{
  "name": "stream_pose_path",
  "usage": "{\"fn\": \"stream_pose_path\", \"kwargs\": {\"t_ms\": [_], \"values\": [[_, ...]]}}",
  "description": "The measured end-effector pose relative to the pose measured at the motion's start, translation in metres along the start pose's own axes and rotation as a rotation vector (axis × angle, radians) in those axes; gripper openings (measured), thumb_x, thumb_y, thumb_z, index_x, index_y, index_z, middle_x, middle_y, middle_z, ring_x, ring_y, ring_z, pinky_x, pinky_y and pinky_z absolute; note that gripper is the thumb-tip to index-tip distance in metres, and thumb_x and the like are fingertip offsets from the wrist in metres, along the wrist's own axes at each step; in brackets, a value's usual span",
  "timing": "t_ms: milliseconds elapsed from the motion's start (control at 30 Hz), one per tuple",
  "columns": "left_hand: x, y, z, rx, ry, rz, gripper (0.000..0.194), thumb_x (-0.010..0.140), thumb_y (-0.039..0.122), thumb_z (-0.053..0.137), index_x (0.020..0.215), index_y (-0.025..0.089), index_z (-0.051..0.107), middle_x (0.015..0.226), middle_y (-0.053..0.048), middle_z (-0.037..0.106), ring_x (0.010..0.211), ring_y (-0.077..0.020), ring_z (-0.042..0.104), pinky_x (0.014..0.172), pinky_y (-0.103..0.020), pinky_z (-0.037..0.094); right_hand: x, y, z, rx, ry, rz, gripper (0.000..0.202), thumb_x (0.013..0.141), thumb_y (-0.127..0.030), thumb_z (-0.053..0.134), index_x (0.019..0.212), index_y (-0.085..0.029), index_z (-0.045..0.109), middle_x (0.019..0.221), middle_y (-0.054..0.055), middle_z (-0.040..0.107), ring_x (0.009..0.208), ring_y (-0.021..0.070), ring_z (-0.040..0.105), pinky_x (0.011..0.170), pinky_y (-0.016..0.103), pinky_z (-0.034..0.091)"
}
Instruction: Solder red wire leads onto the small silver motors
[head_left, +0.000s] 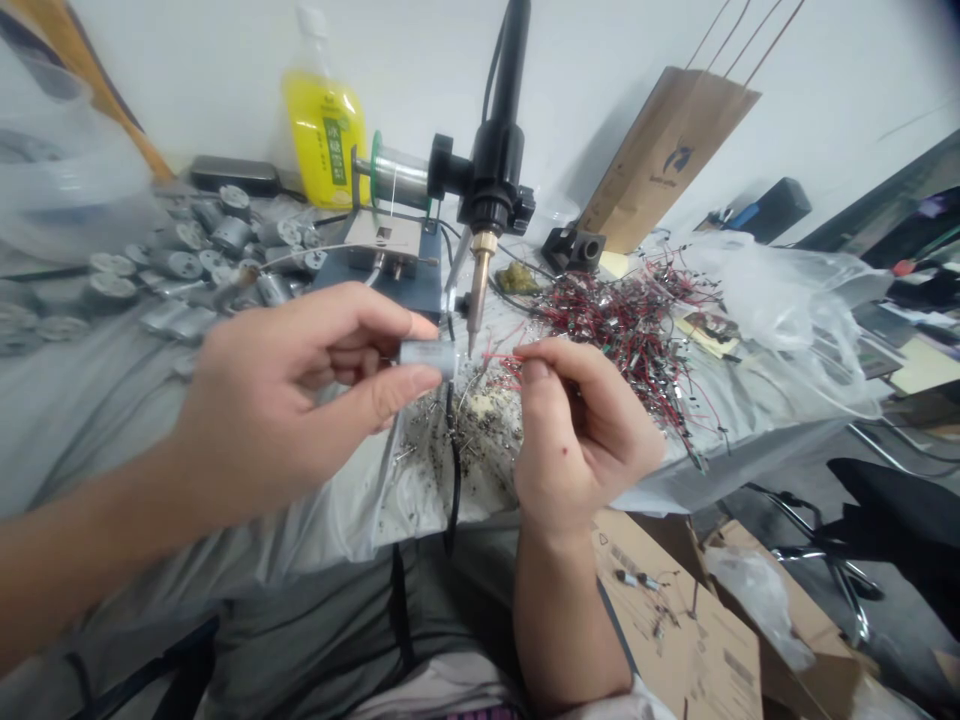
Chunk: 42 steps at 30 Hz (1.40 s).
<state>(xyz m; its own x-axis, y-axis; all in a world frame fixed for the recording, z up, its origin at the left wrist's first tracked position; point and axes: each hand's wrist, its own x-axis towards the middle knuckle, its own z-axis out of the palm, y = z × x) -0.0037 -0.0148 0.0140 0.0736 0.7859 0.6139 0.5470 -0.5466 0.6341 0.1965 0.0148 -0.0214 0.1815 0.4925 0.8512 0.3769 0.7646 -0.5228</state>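
My left hand (300,390) holds a small silver cylindrical motor (429,358) on its side between thumb and fingers, its end facing right. Just above and to the right of the motor is the tip of a soldering iron (480,285), pointing down from a black stand. My right hand (577,420) pinches a thin red wire (501,356) between thumb and forefinger, its free end reaching left toward the motor. Whether the wire touches the iron tip or the motor is too small to tell. Behind the iron sits a solder spool (401,177) on a feeder.
Many silver motors (176,262) lie at the left. A tangled heap of red wires (615,325) spreads at the right, near a plastic bag (780,290). Behind stand a yellow bottle (326,135) and a paper bag (671,150). Cardboard boxes (675,620) are below right.
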Motion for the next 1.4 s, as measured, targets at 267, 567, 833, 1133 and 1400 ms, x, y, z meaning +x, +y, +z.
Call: {"fn": "stream_pose_path", "kwargs": {"t_ms": [267,567,833,1133,1400], "values": [[0.0003,-0.0041,0.0003,-0.023,-0.035,0.032,0.014,0.096,0.03,0.077,0.109,0.03,0.077,0.069,0.009,0.07,0.055,-0.0113,0.066,0.057,-0.029,0.056,0.0001,-0.0009,-0.0001,0.009,-0.008,0.006,0.015,0.098,-0.015,0.068,0.096,-0.022,0.081,0.079,-0.001,0.07,0.069,0.013,0.061,0.059,0.03,0.044],[0.0005,-0.0045,0.0005,-0.019,-0.029,0.031,0.015,0.095,0.028,0.077,0.11,0.029,0.078,0.069,0.008,0.07,0.054,-0.0111,0.064,0.056,-0.028,0.055,0.0,-0.0012,-0.0007,0.0,-0.014,0.005,0.015,0.098,-0.015,0.068,0.096,-0.022,0.081,0.081,0.0,0.071,0.071,0.0135,0.063,0.06,0.03,0.045],[-0.0001,-0.0049,0.0003,-0.014,-0.025,0.024,0.015,0.096,0.031,0.077,0.111,0.031,0.079,0.071,0.007,0.071,0.055,-0.0114,0.064,0.057,-0.028,0.056,-0.0005,-0.0005,0.0,0.019,-0.006,-0.001,0.016,0.097,-0.012,0.068,0.096,-0.022,0.08,0.081,-0.001,0.071,0.072,0.0132,0.063,0.061,0.029,0.045],[0.0003,-0.0009,0.0008,-0.015,-0.016,0.019,0.012,0.096,0.031,0.077,0.108,0.031,0.077,0.072,0.008,0.072,0.056,-0.0124,0.066,0.059,-0.03,0.056,-0.0011,-0.0006,0.0005,0.01,-0.002,0.005,0.015,0.098,-0.014,0.068,0.095,-0.022,0.08,0.08,-0.001,0.071,0.071,0.0133,0.063,0.061,0.03,0.045],[0.0017,-0.0075,0.0012,-0.029,-0.031,0.065,0.015,0.095,0.032,0.079,0.11,0.03,0.078,0.072,0.006,0.071,0.054,-0.0125,0.063,0.054,-0.03,0.055,-0.0007,-0.0004,0.0024,0.02,0.01,-0.025,0.017,0.096,-0.011,0.067,0.096,-0.023,0.08,0.078,-0.003,0.07,0.07,0.0116,0.062,0.06,0.028,0.045]]}}
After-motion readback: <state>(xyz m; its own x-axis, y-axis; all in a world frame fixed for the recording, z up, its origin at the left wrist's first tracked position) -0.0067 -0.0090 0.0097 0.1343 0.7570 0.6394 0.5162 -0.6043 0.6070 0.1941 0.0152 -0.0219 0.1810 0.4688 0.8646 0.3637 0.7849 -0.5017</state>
